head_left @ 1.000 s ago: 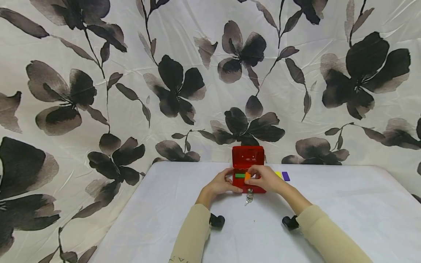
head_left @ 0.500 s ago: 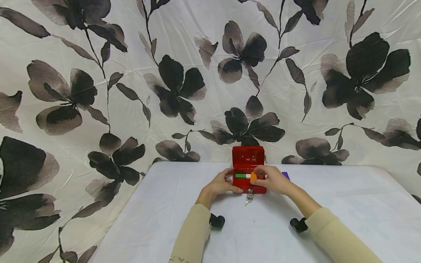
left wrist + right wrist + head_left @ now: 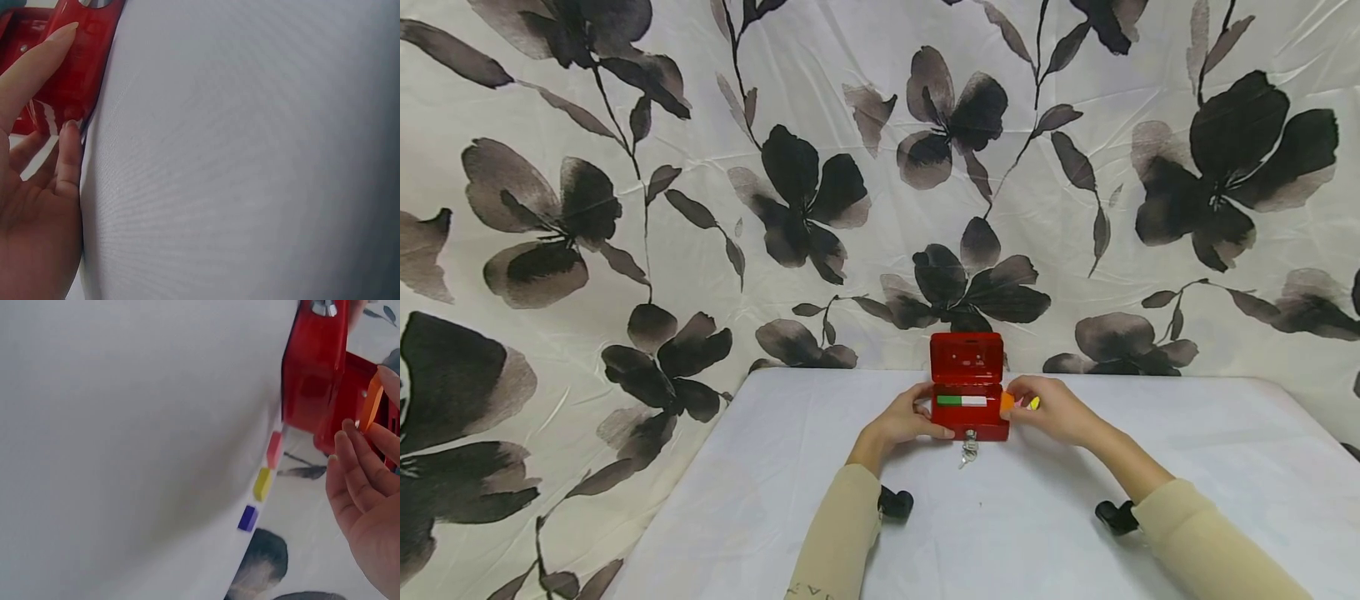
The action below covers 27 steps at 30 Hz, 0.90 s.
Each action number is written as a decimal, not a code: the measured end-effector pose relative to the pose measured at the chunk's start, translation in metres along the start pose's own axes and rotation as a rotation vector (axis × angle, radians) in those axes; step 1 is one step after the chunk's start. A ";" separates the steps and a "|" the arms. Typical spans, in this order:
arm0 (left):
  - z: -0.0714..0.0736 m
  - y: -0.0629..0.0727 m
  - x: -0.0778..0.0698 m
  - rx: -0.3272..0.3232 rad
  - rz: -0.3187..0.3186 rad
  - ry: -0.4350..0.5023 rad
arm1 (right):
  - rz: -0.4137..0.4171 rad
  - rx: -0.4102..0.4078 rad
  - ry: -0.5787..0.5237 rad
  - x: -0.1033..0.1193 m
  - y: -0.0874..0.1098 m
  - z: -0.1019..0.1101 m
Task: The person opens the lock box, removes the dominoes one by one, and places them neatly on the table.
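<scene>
A red cash box (image 3: 977,422) stands near the table's back edge with its lid (image 3: 966,358) raised. My left hand (image 3: 904,418) grips its left side; in the left wrist view the thumb (image 3: 37,65) lies across the front and the other fingers are at the side. Just beyond the box's right side, my right hand (image 3: 1056,410) pinches an orange block (image 3: 371,403) between thumb and fingers. Inside the box lie a green block (image 3: 949,401) and a white block (image 3: 974,402), end to end. Keys (image 3: 969,451) hang from the front lock.
A pink block (image 3: 274,449), a yellow block (image 3: 262,484) and a purple block (image 3: 247,518) lie in a row right of the box, by the back edge of the white-covered table (image 3: 760,517). Behind it hangs a flowered cloth (image 3: 850,208).
My right hand has moved right, carrying the orange block from above the box to beyond its right side. The white block now shows fully. My left hand has stayed put.
</scene>
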State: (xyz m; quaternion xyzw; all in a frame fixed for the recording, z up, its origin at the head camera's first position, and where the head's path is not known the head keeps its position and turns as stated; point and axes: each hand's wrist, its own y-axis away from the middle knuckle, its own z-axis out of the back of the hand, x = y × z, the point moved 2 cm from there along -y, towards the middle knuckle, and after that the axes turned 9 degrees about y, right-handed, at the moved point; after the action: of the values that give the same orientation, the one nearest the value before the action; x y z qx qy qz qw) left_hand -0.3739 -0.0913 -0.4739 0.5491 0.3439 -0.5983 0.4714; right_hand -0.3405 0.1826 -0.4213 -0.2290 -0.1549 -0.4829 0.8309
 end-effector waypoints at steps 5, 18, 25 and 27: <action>0.000 0.000 0.001 -0.001 0.003 0.004 | -0.007 -0.006 0.026 -0.014 0.007 0.007; 0.000 0.001 -0.001 -0.013 0.016 -0.020 | 0.003 -0.040 0.073 -0.044 0.022 0.028; 0.001 0.001 0.000 -0.007 0.012 -0.023 | -0.036 -0.030 0.117 -0.062 0.026 0.035; 0.001 0.001 0.000 -0.009 0.013 -0.021 | -0.039 -0.025 0.128 -0.066 0.026 0.037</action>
State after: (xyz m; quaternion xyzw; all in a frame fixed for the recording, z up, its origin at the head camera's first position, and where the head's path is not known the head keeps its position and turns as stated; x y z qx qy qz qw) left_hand -0.3735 -0.0922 -0.4741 0.5431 0.3380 -0.5992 0.4814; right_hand -0.3513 0.2616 -0.4277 -0.2050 -0.0996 -0.5144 0.8267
